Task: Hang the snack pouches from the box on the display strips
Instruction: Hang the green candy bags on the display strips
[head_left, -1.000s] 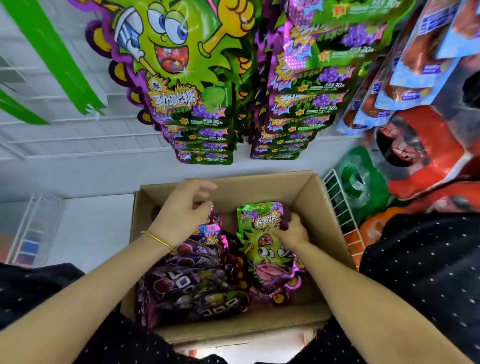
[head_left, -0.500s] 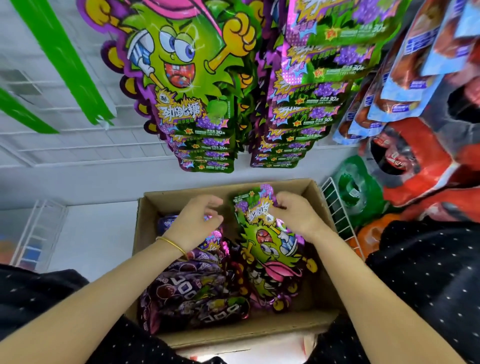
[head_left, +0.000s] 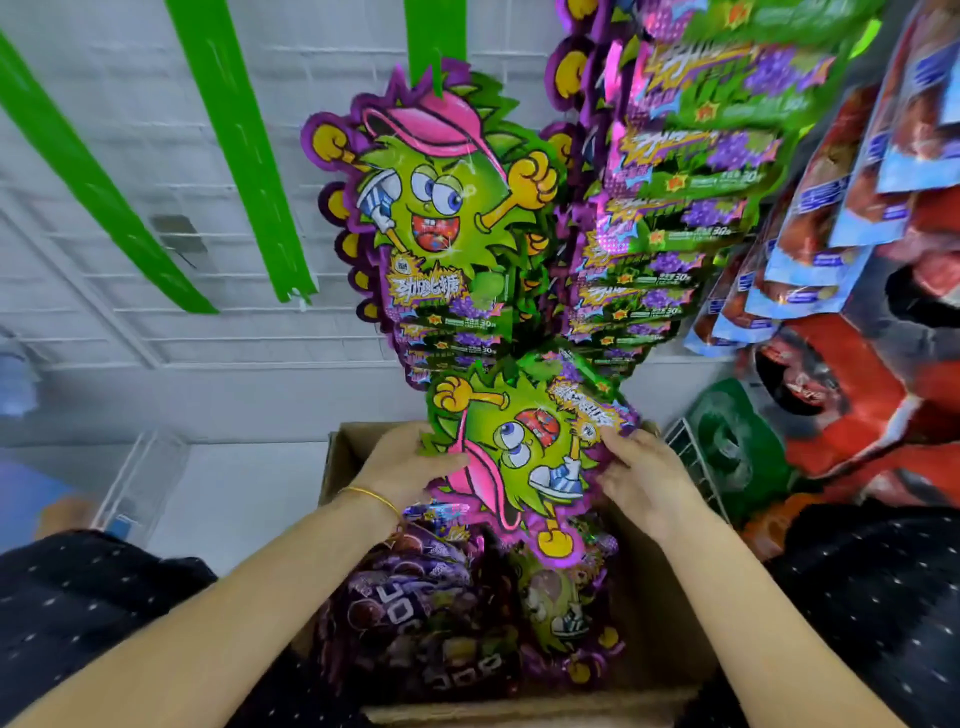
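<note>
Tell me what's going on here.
A person holds a green monster pouch upside down in the left hand and right hand, just above the cardboard box, where more pouches lie. It is not yet hung. On the wall ahead hang matching pouches; green strips to their left are bare.

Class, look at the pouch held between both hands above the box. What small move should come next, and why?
Probably flip the pouch upright: between left hand and right hand its cap points down, while the hung pouches have caps up.
</note>
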